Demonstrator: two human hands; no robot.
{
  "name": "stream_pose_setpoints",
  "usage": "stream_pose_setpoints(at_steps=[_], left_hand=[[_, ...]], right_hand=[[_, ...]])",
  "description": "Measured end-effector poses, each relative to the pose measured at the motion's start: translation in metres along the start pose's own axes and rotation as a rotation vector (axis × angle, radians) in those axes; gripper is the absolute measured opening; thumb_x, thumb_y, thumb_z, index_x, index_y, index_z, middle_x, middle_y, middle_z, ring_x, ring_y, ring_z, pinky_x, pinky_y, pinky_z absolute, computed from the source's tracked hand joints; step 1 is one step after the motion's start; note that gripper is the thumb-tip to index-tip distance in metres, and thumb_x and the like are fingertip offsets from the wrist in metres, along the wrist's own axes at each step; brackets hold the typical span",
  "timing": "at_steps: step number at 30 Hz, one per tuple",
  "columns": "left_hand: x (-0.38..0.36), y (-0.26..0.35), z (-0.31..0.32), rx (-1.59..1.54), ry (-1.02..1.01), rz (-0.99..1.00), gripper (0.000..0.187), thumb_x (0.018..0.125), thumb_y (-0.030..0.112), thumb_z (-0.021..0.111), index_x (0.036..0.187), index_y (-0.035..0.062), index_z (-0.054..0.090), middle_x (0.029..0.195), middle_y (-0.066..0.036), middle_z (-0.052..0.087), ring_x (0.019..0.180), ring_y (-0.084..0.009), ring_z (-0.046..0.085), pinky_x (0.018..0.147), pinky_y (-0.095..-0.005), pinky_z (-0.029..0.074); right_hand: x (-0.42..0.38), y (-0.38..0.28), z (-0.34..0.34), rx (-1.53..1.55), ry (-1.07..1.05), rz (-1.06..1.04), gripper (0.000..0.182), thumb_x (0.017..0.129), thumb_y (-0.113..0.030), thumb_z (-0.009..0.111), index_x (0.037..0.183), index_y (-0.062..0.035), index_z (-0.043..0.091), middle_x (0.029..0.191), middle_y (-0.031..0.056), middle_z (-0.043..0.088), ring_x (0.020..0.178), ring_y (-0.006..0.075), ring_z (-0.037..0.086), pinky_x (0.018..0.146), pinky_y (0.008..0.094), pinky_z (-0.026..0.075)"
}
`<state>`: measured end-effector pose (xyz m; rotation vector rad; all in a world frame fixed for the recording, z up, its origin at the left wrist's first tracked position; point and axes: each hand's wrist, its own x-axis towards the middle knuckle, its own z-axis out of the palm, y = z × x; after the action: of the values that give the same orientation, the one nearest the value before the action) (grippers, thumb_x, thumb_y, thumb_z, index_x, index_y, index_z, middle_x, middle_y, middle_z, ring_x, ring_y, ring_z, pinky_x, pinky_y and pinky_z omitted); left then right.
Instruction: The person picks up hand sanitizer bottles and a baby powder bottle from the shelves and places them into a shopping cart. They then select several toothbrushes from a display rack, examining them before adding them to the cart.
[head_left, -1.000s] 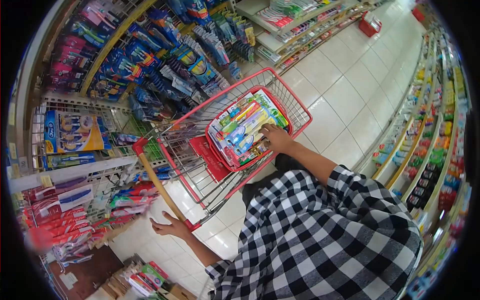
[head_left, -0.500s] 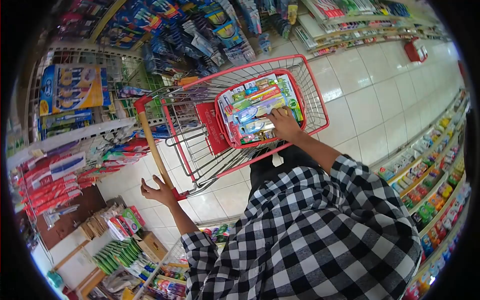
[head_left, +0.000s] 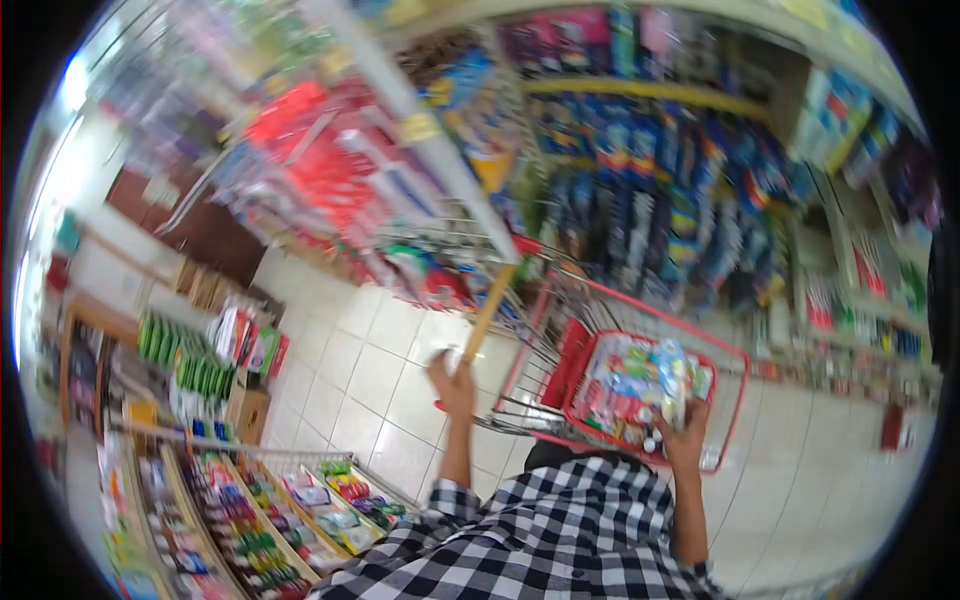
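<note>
A shopping cart (head_left: 735, 430) with red edges and wire sides holds a red basket (head_left: 572, 392) full of packaged goods. My right hand (head_left: 684, 430) is closed on a clear, pale package (head_left: 672, 375) above the basket's right part. The package is blurred, so its contents cannot be made out. Beside the cart's tan handle (head_left: 488, 308), near its lower end, is my left hand (head_left: 452, 385) with fingers apart, holding nothing; whether it touches the handle is unclear.
Shelves of hanging packets (head_left: 620, 200) stand beyond the cart. Red packages (head_left: 345, 165) hang at upper left. Sloped shelves of small goods (head_left: 250, 520) are at lower left, near green packs (head_left: 185, 350). A red container (head_left: 892, 427) sits on the tiled floor at right.
The view has swung, so the cart appears lower and further right. My right hand, earlier resting on the basket's goods, now has a clear package raised. My left hand remains near the handle.
</note>
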<state>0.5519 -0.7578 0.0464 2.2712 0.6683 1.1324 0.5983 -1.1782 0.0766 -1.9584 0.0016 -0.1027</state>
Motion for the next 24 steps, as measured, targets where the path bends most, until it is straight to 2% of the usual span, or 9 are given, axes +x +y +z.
stream_pose_setpoints(at_steps=[2, 4, 6, 9, 14, 16, 19, 22, 24], left_hand=[[-0.023, 0.057, -0.001, -0.23, -0.086, 0.009, 0.026, 0.086, 0.008, 0.062, 0.111, -0.0004, 0.06, 0.109, -0.015, 0.061, 0.098, -0.0283, 0.058, 0.09, -0.0372, 0.043], [-0.045, 0.096, 0.01, -0.601, -0.446, -0.152, 0.021, 0.089, 0.013, 0.061, 0.108, 0.0027, 0.061, 0.099, -0.009, 0.065, 0.087, -0.0172, 0.061, 0.076, -0.0292, 0.048], [-0.044, 0.135, 0.0, -0.783, -0.848, -0.178, 0.023, 0.092, 0.018, 0.06, 0.109, 0.0028, 0.06, 0.094, -0.006, 0.064, 0.083, -0.0111, 0.06, 0.07, -0.0263, 0.048], [-0.028, 0.134, 0.006, -0.897, -1.044, -0.179, 0.027, 0.093, 0.02, 0.061, 0.112, 0.0016, 0.06, 0.089, -0.004, 0.062, 0.079, -0.0099, 0.058, 0.067, -0.0271, 0.047], [0.024, 0.109, -0.028, -0.889, -0.981, -0.138, 0.027, 0.093, 0.02, 0.062, 0.112, 0.0016, 0.059, 0.087, -0.002, 0.061, 0.075, -0.0065, 0.055, 0.067, -0.0238, 0.045], [0.04, 0.09, -0.037, -0.999, -0.902, -0.398, 0.02, 0.093, 0.016, 0.062, 0.106, 0.0011, 0.061, 0.086, -0.001, 0.061, 0.074, -0.0053, 0.054, 0.067, -0.022, 0.045], [0.069, 0.073, -0.059, -1.154, -0.717, -0.367, 0.014, 0.093, 0.014, 0.061, 0.098, 0.0007, 0.062, 0.082, 0.001, 0.061, 0.072, -0.0039, 0.053, 0.064, -0.0209, 0.043], [0.093, 0.059, -0.08, -1.1, -0.737, -0.435, 0.013, 0.094, 0.013, 0.061, 0.091, 0.0007, 0.062, 0.078, 0.003, 0.06, 0.071, -0.0021, 0.051, 0.062, -0.0199, 0.041], [0.109, 0.055, -0.092, -1.121, -0.777, -0.417, 0.013, 0.094, 0.013, 0.061, 0.09, 0.0006, 0.062, 0.077, 0.003, 0.06, 0.071, -0.0018, 0.051, 0.062, -0.0197, 0.04]], right_hand=[[-0.005, -0.023, 0.013, 0.21, 0.004, 0.053, 0.058, 0.072, -0.003, 0.077, 0.117, -0.0023, 0.04, 0.103, 0.0139, 0.055, 0.093, 0.0204, 0.058, 0.082, 0.0321, 0.047], [-0.004, -0.038, 0.028, 0.267, 0.001, -0.092, 0.064, 0.072, -0.004, 0.078, 0.123, -0.0034, 0.04, 0.104, 0.0138, 0.058, 0.094, 0.02, 0.059, 0.082, 0.0314, 0.048], [-0.009, -0.067, 0.039, 0.166, -0.137, -0.044, 0.071, 0.072, -0.006, 0.08, 0.129, -0.0044, 0.038, 0.104, 0.0133, 0.061, 0.093, 0.02, 0.062, 0.081, 0.0311, 0.049], [-0.009, -0.092, 0.087, 0.141, -0.222, -0.02, 0.075, 0.072, -0.011, 0.08, 0.131, -0.0016, 0.036, 0.106, 0.0148, 0.064, 0.094, 0.0216, 0.064, 0.083, 0.0331, 0.05], [-0.037, -0.154, 0.161, 0.202, -0.319, -0.118, 0.075, 0.073, -0.012, 0.08, 0.132, -0.0001, 0.034, 0.114, 0.0176, 0.061, 0.101, 0.0248, 0.062, 0.088, 0.0341, 0.049], [-0.046, -0.158, 0.193, 0.213, -0.299, -0.249, 0.073, 0.076, -0.012, 0.078, 0.134, -0.0017, 0.035, 0.11, 0.0161, 0.061, 0.099, 0.0235, 0.063, 0.085, 0.0325, 0.05], [-0.062, -0.188, 0.21, 0.358, -0.462, -0.049, 0.06, 0.084, -0.003, 0.069, 0.134, -0.0009, 0.037, 0.11, 0.0115, 0.06, 0.098, 0.0158, 0.061, 0.083, 0.0275, 0.049], [-0.071, -0.181, 0.235, 0.447, -0.485, 0.015, 0.037, 0.089, -0.01, 0.067, 0.12, 0.0039, 0.052, 0.091, 0.007, 0.065, 0.083, 0.01, 0.061, 0.074, 0.0246, 0.049], [-0.077, -0.191, 0.244, 0.483, -0.435, 0.037, 0.032, 0.089, -0.012, 0.067, 0.115, 0.0034, 0.055, 0.091, 0.0063, 0.066, 0.082, 0.0094, 0.061, 0.073, 0.024, 0.048]])
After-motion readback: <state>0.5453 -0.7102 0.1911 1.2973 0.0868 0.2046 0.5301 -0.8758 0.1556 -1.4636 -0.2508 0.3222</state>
